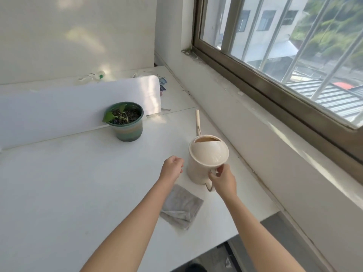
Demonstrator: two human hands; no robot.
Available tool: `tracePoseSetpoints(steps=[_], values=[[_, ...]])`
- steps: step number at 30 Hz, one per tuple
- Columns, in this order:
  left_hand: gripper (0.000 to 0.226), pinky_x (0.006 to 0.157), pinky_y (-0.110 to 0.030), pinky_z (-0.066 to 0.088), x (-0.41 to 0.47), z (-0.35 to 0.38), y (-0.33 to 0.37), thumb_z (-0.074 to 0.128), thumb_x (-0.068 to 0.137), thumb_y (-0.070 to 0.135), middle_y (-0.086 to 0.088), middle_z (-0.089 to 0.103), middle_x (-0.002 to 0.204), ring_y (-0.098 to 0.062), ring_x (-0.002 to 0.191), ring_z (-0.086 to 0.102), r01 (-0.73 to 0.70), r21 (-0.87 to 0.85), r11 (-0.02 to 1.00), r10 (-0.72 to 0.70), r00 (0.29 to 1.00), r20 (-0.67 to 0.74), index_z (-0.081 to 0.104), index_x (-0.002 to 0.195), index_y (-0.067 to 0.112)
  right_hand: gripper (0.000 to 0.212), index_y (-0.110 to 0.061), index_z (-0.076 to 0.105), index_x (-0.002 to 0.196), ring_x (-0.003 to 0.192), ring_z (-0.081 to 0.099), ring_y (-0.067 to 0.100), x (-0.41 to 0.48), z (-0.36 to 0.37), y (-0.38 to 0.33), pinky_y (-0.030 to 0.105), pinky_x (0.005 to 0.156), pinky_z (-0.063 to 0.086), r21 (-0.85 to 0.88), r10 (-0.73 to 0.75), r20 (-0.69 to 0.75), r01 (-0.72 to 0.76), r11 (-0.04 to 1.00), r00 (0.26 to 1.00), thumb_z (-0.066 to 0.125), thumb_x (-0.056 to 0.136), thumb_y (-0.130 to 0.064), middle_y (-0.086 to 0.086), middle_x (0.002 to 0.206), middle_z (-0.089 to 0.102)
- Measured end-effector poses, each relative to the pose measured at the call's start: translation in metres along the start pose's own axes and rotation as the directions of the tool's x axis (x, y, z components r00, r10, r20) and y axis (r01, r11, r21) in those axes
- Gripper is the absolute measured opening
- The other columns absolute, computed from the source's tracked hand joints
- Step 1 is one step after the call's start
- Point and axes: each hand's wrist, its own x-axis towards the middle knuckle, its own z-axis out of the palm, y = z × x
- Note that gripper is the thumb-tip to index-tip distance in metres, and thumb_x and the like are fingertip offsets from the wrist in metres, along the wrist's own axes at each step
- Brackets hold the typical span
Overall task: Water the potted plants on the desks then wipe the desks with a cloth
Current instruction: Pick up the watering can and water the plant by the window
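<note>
Item: cream watering can (206, 160), upright on the white desk (68, 183) near the window-side edge, spout pointing away from the person; brownish interior shows through the top opening (water level not readable). Right hand (223, 180) is at the handle, fingers curled around it in a closing grip. Left hand (172, 167) hovers just left of the can body, fingers loosely curled, holding nothing. Grey cloth (181, 207) lies crumpled on the desk just behind both hands, toward the person. Potted plant (125, 121), green pot, stands well beyond the fingertips and to the left, against the white divider (59, 110). Step judged: watering, at pick-up. Next move calls for lifting the can and carrying the spout over the soil.
</note>
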Motion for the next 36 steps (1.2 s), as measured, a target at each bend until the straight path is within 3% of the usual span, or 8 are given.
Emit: tracePoseSetpoints(steps=[4, 14, 17, 20, 24, 29, 33, 36], values=[[0.008, 0.069, -0.03, 0.036, 0.03, 0.018, 0.01, 0.043, 0.088, 0.016, -0.002, 0.047, 0.081, -0.022, 0.08, 0.044, 0.022, -0.026, 0.999, -0.024, 0.997, -0.067, 0.048, 0.088, 0.009, 0.014, -0.014, 0.045, 0.096, 0.071, 0.055, 0.024, 0.013, -0.008, 0.02, 0.035, 0.061, 0.044, 0.024, -0.03, 0.07, 0.029, 0.999, 0.997, 0.049, 0.088, -0.025, -0.002, 0.074, 0.055], [0.043, 0.092, -0.036, 0.039, 0.092, 0.057, 0.012, 0.044, 0.092, 0.028, -0.009, 0.048, 0.123, -0.025, 0.103, 0.047, 0.141, -0.29, 0.947, -0.211, 0.951, -0.225, 0.042, 0.131, 0.008, 0.015, -0.022, 0.05, 0.08, 0.056, 0.043, 0.01, 0.082, -0.069, 0.053, 0.021, 0.053, 0.032, 0.165, -0.11, 0.31, 0.06, 0.984, 0.944, 0.055, 0.085, -0.009, 0.002, 0.064, 0.051], [0.027, 0.09, -0.035, 0.035, 0.104, 0.067, 0.014, 0.043, 0.094, 0.03, -0.003, 0.047, 0.105, -0.021, 0.096, 0.045, 0.163, -0.389, 0.906, -0.245, 0.954, -0.17, 0.045, 0.116, 0.015, 0.012, -0.019, 0.052, 0.086, 0.059, 0.046, 0.004, 0.088, -0.073, 0.059, 0.01, 0.054, 0.038, 0.277, -0.154, 0.316, 0.064, 0.959, 0.936, 0.053, 0.087, -0.007, 0.003, 0.066, 0.05], [0.015, 0.098, -0.039, 0.036, 0.111, 0.074, 0.013, 0.044, 0.093, 0.027, -0.004, 0.052, 0.105, -0.022, 0.102, 0.05, 0.187, -0.484, 0.855, -0.258, 0.962, -0.085, 0.048, 0.104, 0.018, 0.017, -0.023, 0.052, 0.085, 0.073, 0.053, 0.016, 0.089, -0.075, 0.063, 0.006, 0.061, 0.043, 0.338, -0.16, 0.334, 0.041, 0.94, 0.929, 0.052, 0.088, -0.006, 0.01, 0.076, 0.056], [0.01, 0.083, -0.034, 0.041, 0.114, 0.076, 0.015, 0.046, 0.091, 0.024, -0.005, 0.056, 0.085, -0.02, 0.082, 0.055, 0.196, -0.525, 0.828, -0.263, 0.963, -0.056, 0.049, 0.083, 0.018, 0.01, -0.017, 0.055, 0.084, 0.075, 0.055, 0.015, 0.092, -0.077, 0.061, 0.004, 0.059, 0.042, 0.315, -0.135, 0.366, 0.014, 0.949, 0.921, 0.053, 0.088, -0.007, 0.007, 0.081, 0.06], [0.016, 0.088, -0.037, 0.043, 0.109, 0.071, 0.017, 0.049, 0.09, 0.026, -0.011, 0.056, 0.102, -0.027, 0.094, 0.055, 0.217, -0.536, 0.816, -0.291, 0.955, -0.056, 0.052, 0.101, 0.014, 0.007, -0.006, 0.058, 0.085, 0.054, 0.053, -0.006, 0.092, -0.08, 0.051, 0.004, 0.051, 0.038, 0.29, -0.127, 0.362, 0.018, 0.957, 0.923, 0.052, 0.088, -0.007, 0.002, 0.07, 0.058], [0.02, 0.102, -0.043, 0.038, 0.1, 0.049, 0.015, 0.047, 0.091, 0.028, -0.011, 0.056, 0.105, -0.029, 0.097, 0.055, 0.203, -0.527, 0.826, -0.269, 0.962, -0.051, 0.057, 0.096, 0.011, 0.012, -0.002, 0.06, 0.081, 0.049, 0.049, -0.003, 0.091, -0.084, 0.025, 0.006, 0.046, 0.033, 0.26, -0.207, 0.335, 0.121, 0.958, 0.919, 0.053, 0.088, -0.009, -0.002, 0.063, 0.059], [0.032, 0.097, -0.041, 0.038, 0.093, 0.023, 0.021, 0.045, 0.091, 0.031, -0.01, 0.054, 0.106, -0.028, 0.096, 0.056, 0.148, -0.493, 0.857, -0.206, 0.976, -0.065, 0.055, 0.112, 0.008, 0.015, -0.007, 0.06, 0.074, 0.047, 0.047, -0.004, 0.087, -0.084, 0.002, 0.008, 0.044, 0.031, 0.281, -0.262, 0.325, 0.171, 0.944, 0.909, 0.055, 0.088, -0.011, -0.006, 0.056, 0.061]])
